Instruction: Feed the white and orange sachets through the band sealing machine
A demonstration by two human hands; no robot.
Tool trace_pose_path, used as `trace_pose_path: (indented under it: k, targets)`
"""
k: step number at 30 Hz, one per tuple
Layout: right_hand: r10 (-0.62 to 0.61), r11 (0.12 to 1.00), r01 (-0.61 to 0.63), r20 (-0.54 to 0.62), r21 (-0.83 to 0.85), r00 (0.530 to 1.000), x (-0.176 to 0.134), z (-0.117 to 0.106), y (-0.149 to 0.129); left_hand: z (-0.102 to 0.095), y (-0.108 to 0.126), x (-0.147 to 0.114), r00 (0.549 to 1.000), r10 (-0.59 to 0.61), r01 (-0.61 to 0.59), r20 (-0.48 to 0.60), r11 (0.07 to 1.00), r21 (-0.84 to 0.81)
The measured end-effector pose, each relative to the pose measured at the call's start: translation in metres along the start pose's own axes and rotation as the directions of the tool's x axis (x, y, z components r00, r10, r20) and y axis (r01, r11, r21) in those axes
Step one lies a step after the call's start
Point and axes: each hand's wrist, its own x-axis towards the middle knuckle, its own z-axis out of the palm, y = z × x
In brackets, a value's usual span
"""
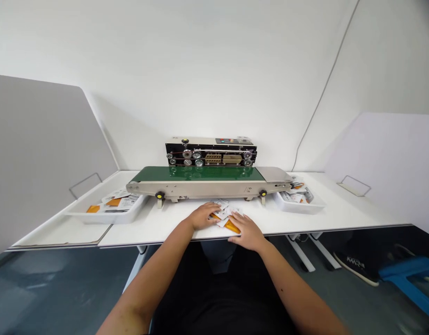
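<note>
- Left grip (204, 216): palm down, fingers reaching over the left side of a loose pile of small packets (221, 215); whether it pinches any of them, I cannot tell.
- Right grip (248, 231): fingers spread over the right side of the same pile, thumb apart and near the bench's front edge; whether it is grasping a packet is also unclear.
- Between the two grips: the packets, white printed ones with orange showing among them, overlapping at odd angles; an orange packet (231, 226) lies just by the right grip's fingers.
- Under both grips: the white bench (141, 229).
- Just beyond the grips: a machine with a green belt (200, 174) running crosswise, two black knobs on its near side, and a unit with wheels (231, 159) behind the belt.
- Left of the left grip, well apart: a white tray (111, 217) holding white and orange packets.
- Right of the right grip, past the belt's end: another white tray (301, 209), also holding packets.
- Farther out on either side: pale panels, with the wall behind the machine.
- Low and far right of the right grip: a dark shoe (357, 268) and a blue stool (409, 274).
</note>
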Motion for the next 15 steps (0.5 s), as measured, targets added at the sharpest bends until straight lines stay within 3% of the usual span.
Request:
trace_pose_path:
  k: [5,10,13,15]
  targets:
    - [-0.001,0.998,0.001,0.002,0.062,1.000,-0.015,0.002,0.001,0.002,-0.001,0.000,1.000,0.011,-0.011,-0.015,1.000,-0.025]
    - [0.023,0.968,-0.010,-0.049,0.252,0.999,-0.015,-0.002,0.003,0.002,-0.001,0.001,1.000,-0.003,0.003,-0.009,0.999,-0.032]
    - [0.158,0.870,-0.096,-0.089,0.484,0.983,-0.012,-0.004,0.005,0.001,0.001,0.000,1.000,-0.025,0.025,0.007,0.999,-0.024]
    - [0.355,0.725,-0.162,-0.161,0.670,0.921,-0.009,-0.003,0.008,-0.001,0.003,0.000,0.999,-0.038,0.038,0.014,0.999,-0.021]
